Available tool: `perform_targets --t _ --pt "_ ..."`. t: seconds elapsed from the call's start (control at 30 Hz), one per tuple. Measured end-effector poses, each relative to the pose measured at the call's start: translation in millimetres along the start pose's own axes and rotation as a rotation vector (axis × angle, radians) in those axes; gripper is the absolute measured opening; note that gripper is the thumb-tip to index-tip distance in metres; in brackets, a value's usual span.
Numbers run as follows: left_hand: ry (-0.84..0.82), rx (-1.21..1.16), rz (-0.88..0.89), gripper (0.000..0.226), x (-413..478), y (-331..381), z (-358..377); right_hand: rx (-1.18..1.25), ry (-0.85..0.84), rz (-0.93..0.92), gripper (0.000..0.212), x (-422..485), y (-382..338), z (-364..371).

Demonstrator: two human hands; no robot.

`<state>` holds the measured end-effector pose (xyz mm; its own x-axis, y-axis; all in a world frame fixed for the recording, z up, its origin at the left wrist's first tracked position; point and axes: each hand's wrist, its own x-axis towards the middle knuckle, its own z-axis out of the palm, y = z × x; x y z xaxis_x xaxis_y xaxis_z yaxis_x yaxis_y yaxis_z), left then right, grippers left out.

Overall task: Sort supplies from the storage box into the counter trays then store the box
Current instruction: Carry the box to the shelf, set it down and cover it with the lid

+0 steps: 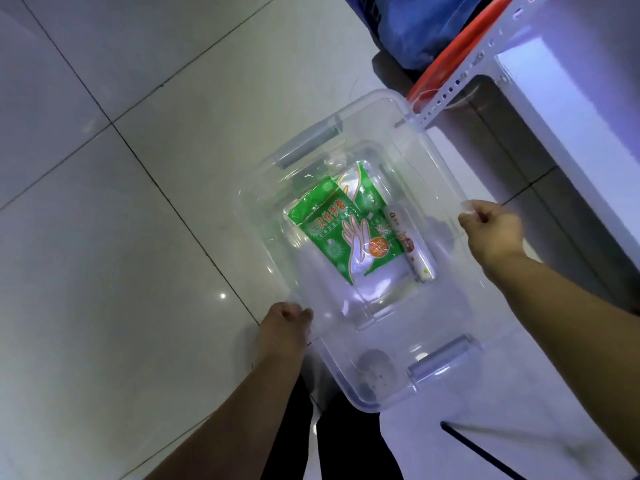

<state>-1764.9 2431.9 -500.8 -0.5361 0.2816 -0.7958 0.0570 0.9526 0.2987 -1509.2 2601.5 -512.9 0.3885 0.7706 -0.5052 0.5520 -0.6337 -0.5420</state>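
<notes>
I hold a clear plastic storage box [446, 299] with grey end handles above the tiled floor. My left hand [285, 327] grips its near left rim. My right hand [491, 230] grips the opposite long rim. Inside lie a green packet of disposable gloves [349, 230] and, along its right side, a slim white roll with a printed label [412, 251]. Whether a lid covers the box is unclear.
A white perforated metal shelf post [460, 81] and a white shelf unit [571, 133] stand at the right. An orange hoop [446, 57] and a blue bag [422, 26] lie behind it. Pale floor tiles [121, 202] spread to the left.
</notes>
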Motion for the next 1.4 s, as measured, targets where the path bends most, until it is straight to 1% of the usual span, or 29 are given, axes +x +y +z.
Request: perform_targets --t 0.1,0.17,0.2,0.27,0.33,0.4,0.43,0.53,0.6,0.7,0.77,0.83,0.93,1.0,1.03,1.1,1.17,1.27,1.33,1.4 --pt "-0.022 0.058 0.013 0.014 0.5 4.1 -0.2 0.002 -0.018 0.002 0.026 -0.9 1.1 1.1" --pt "-0.029 0.074 0.023 0.015 -2.8 12.0 -2.0 -0.010 -0.025 -0.017 0.029 -3.0 -0.4 -2.2" --pt "-0.013 0.090 0.037 0.020 -6.1 17.4 -3.9 -0.016 -0.028 -0.025 0.030 -5.1 -1.4 -5.1" --pt "0.046 0.104 0.099 0.039 -14.1 30.2 -9.3 0.001 -0.039 -0.028 0.029 -12.4 -4.3 -12.9" --pt "0.084 0.122 0.219 0.046 -25.5 47.5 -14.9 0.000 -0.033 -0.042 0.029 -25.5 -7.4 -25.8" --pt "0.089 0.188 0.368 0.044 -40.4 68.3 -18.7 -0.036 0.008 -0.088 0.028 -44.6 -10.2 -44.8" --pt "0.071 0.215 0.444 0.042 -48.9 79.8 -19.7 -0.030 0.033 -0.100 0.027 -55.9 -11.9 -56.5" --pt "-0.015 0.273 0.641 0.038 -81.5 116.7 -15.5 0.046 0.127 -0.054 0.023 -93.1 -14.7 -101.2" --pt "-0.060 0.286 0.733 0.033 -109.2 140.3 -8.9 0.100 0.216 -0.045 0.021 -119.4 -15.7 -137.0" --pt "-0.176 0.300 0.853 0.029 -155.6 169.6 5.7 0.149 0.387 -0.107 0.023 -159.5 -17.2 -196.8" --pt "-0.262 0.339 0.908 0.030 -186.8 182.4 16.0 0.137 0.546 -0.170 0.023 -184.0 -14.2 -236.8" --pt "-0.319 0.390 0.956 0.031 -215.7 188.6 24.9 0.107 0.732 -0.189 0.021 -204.1 -8.9 -274.0" --pt "-0.386 0.438 1.018 0.031 -251.3 188.7 32.3 0.135 1.005 -0.108 0.015 -225.3 0.3 -320.2" --pt "-0.429 0.469 1.056 0.031 -267.9 186.0 35.2 0.170 1.126 -0.003 0.013 -229.9 7.4 -345.4" --pt "-0.449 0.482 1.075 0.030 -270.9 184.6 35.8 0.186 1.139 0.039 0.013 -226.0 10.1 -354.1" --pt "-0.493 0.527 1.112 0.025 -281.0 180.8 39.5 0.140 1.068 0.125 0.012 -214.2 17.6 -372.7" --pt "-0.510 0.565 1.131 0.025 -289.0 178.5 40.5 0.093 0.930 0.230 0.022 -195.5 24.1 -381.8" --pt "-0.470 0.598 1.152 0.025 -299.1 178.8 39.3 0.159 0.727 0.433 0.043 -170.8 27.3 -386.9" --pt "-0.446 0.595 1.151 0.024 -303.1 182.2 36.3 0.184 0.640 0.481 0.049 -161.7 24.6 -388.6" --pt "-0.438 0.590 1.154 0.024 -303.6 187.2 33.2 0.208 0.634 0.450 0.048 -156.4 21.5 -388.9"
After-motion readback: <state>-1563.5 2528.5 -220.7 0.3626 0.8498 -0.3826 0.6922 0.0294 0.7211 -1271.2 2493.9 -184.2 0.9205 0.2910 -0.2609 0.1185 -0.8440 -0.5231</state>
